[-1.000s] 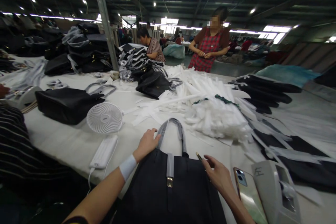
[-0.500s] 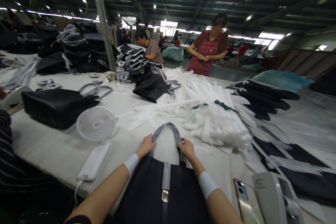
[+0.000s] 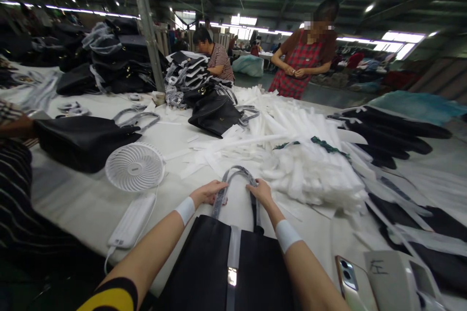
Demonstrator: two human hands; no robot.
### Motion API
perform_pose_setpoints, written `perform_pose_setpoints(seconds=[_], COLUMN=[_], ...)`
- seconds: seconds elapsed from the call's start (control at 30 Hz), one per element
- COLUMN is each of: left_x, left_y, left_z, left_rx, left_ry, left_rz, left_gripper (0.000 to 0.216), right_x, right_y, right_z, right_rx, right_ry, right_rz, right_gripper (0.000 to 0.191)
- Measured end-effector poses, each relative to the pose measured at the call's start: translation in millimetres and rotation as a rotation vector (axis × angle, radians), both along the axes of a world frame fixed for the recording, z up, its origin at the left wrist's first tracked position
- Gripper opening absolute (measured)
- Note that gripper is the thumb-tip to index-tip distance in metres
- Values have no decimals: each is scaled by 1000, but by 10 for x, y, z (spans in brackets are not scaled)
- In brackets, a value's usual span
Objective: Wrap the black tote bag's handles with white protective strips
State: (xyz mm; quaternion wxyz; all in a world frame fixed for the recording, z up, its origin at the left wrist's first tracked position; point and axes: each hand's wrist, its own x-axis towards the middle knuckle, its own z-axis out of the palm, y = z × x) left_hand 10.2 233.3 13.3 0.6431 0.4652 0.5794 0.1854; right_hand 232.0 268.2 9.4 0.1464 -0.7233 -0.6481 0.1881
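A black handbag (image 3: 204,262) lies in front of me, with a strap and a shiny metal clasp (image 3: 232,277) down its middle. Its looped handles (image 3: 239,171), wrapped in clear film, stretch away from me over the table. At the left side of the loop, my left hand (image 3: 211,191) has its fingers closed on the handle. My right hand (image 3: 260,191) pinches the loop's right side between thumb and fingers. Pale bands circle both wrists.
Left of me are a white fan (image 3: 134,167) and a white power strip (image 3: 132,221). White strips (image 3: 310,175) are heaped ahead to the right. A phone (image 3: 355,282) lies at lower right. One person in a checked apron (image 3: 299,65) stands across the table; another's arm (image 3: 16,126) reaches in at left.
My left hand has shifted slightly right and up along the handle, its fingers now reaching across it. At left, another person's arm has come to the black bag there. The view has turned slightly.
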Motion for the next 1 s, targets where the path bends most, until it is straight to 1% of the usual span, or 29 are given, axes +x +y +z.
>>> perform_pose_setpoints(seconds=[0.07, 0.1, 0.17, 0.27, 0.37, 0.43, 0.53, 0.6, 0.67, 0.7, 0.77, 0.8, 0.83, 0.87, 1.0], left_x=[66, 92, 118, 95, 61, 56, 54, 44, 35, 38, 65, 89, 120, 154, 279], left_y=[98, 141, 194, 181, 120, 98, 114, 153, 214, 255, 351, 403, 453, 497, 573], left_z=[1, -7, -35, -90, -125, -130, -113, -85, -43, -19, 25, 40, 48, 47, -33], left_rx=[71, 112, 191, 274, 326, 355, 399, 439, 489, 518, 581, 610, 636, 655, 689], left_ry=[107, 170, 305, 493, 608, 646, 662, 647, 619, 602, 567, 551, 537, 525, 490], left_rz=[17, 19, 13, -11, -59, -88, -118, -136, -150, -152, -141, -130, -119, -111, -119], left_gripper=[41, 42, 36, 24, 24, 26, 26, 26, 34, 43, 66, 73, 74, 69, 41], right_x=[-45, -49, -3, 194, 389, 426, 336, 232, 134, 92, 26, 3, -13, -19, 46], right_y=[49, 56, 26, -113, -268, -304, -216, -88, 57, 126, 238, 277, 302, 315, 304], right_z=[-10, -12, -10, 4, 32, 69, 141, 173, 171, 157, 110, 82, 53, 25, -65], right_rx=[-22, -32, -35, -24, -36, -18, 54, 110, 148, 155, 165, 174, 187, 203, 229], right_ry=[-41, -66, -127, -239, -317, -339, -354, -329, -282, -257, -224, -214, -201, -187, -141], right_rz=[34, 47, 57, 28, 24, 59, 175, 243, 256, 247, 243, 249, 259, 273, 379], right_gripper=[38, 36, 32, 28, 27, 33, 56, 63, 63, 61, 50, 42, 36, 33, 28])
